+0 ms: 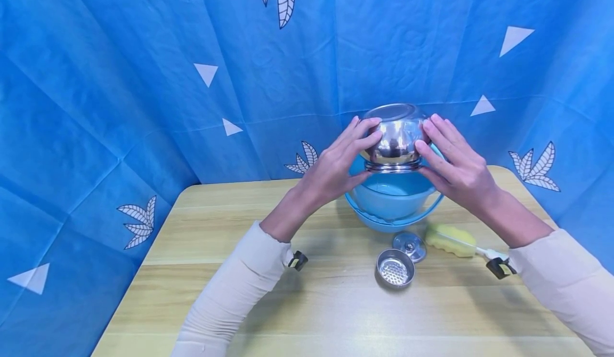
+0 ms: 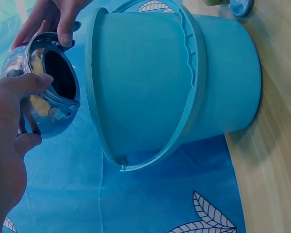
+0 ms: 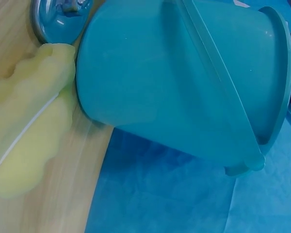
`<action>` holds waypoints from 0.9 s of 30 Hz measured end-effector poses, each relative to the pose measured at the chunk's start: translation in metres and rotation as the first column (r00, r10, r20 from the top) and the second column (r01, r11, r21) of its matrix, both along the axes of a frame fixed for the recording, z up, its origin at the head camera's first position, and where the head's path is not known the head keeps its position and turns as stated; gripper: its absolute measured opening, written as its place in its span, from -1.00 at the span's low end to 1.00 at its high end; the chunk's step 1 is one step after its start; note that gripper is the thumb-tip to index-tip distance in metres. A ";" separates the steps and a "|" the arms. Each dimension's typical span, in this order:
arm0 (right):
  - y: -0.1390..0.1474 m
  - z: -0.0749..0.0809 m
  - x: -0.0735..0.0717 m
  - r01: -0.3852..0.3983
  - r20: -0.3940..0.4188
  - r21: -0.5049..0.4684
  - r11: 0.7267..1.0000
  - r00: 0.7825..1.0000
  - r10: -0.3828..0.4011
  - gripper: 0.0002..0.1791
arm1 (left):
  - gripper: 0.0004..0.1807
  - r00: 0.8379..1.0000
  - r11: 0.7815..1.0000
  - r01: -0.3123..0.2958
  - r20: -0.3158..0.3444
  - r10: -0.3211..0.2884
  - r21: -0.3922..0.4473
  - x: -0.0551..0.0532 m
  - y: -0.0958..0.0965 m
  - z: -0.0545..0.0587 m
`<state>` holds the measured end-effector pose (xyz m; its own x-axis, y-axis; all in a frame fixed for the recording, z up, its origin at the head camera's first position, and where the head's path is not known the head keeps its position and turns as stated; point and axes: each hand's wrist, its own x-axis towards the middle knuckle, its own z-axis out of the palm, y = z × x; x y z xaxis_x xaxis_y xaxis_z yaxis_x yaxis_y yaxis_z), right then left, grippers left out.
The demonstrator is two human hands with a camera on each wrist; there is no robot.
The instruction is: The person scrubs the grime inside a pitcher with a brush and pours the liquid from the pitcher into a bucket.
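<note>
Both hands hold a shiny round metal pot (image 1: 397, 139) upside down over the mouth of a light blue bucket (image 1: 390, 205). My left hand (image 1: 328, 168) grips its left side, fingers on the wall and thumb at the rim. On the opposite side my right hand (image 1: 462, 173) grips it the same way. The left wrist view shows the pot's dark mouth (image 2: 59, 75) facing the bucket, a gap between them. The right wrist view catches only the pot's edge, and the right hand is outside it. Whatever lies inside the pot is too dark to see.
In front of the bucket a round metal lid (image 1: 409, 246) with a knob lies beside a small perforated metal strainer (image 1: 395, 269). A yellow sponge brush (image 1: 451, 240) with a white handle is to their right. Blue patterned cloth (image 1: 268, 90) hangs behind the wooden table (image 1: 336, 314).
</note>
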<state>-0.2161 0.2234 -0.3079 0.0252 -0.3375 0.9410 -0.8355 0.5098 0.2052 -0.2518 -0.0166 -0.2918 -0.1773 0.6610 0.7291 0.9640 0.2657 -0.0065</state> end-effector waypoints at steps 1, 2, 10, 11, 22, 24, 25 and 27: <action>0.000 0.000 0.000 0.001 0.000 0.001 1.000 1.000 -0.001 -0.62 | -0.08 1.000 1.000 -0.001 -0.002 0.001 -0.001 0.000 0.000 0.000; 0.000 0.000 0.000 0.002 0.001 0.002 1.000 1.000 -0.002 -0.62 | -0.09 1.000 1.000 -0.002 -0.005 0.002 -0.002 0.000 0.000 0.000; 0.000 -0.001 0.000 0.010 0.005 0.002 1.000 1.000 -0.010 -0.63 | -0.07 1.000 1.000 -0.004 -0.017 0.004 0.003 0.000 0.000 -0.001; 0.000 -0.001 0.001 0.009 0.004 -0.003 1.000 1.000 -0.009 -0.64 | -0.07 1.000 1.000 -0.004 -0.021 0.004 0.002 0.000 0.000 -0.001; -0.003 0.001 0.002 0.007 0.015 0.001 1.000 1.000 -0.007 -0.63 | -0.08 1.000 1.000 0.012 -0.022 -0.011 0.010 0.001 -0.002 0.000; -0.004 0.002 0.002 0.008 0.032 0.011 1.000 0.999 -0.008 -0.61 | -0.08 1.000 1.000 0.001 -0.014 0.000 0.014 0.001 -0.002 -0.001; -0.004 0.002 0.002 0.008 0.041 0.016 1.000 0.999 -0.009 -0.61 | -0.08 1.000 1.000 -0.005 -0.012 0.005 0.019 0.001 -0.001 -0.001; -0.005 0.004 0.002 0.011 0.057 0.023 1.000 0.998 -0.012 -0.60 | -0.09 1.000 0.999 -0.018 -0.004 0.018 0.029 0.001 -0.001 -0.002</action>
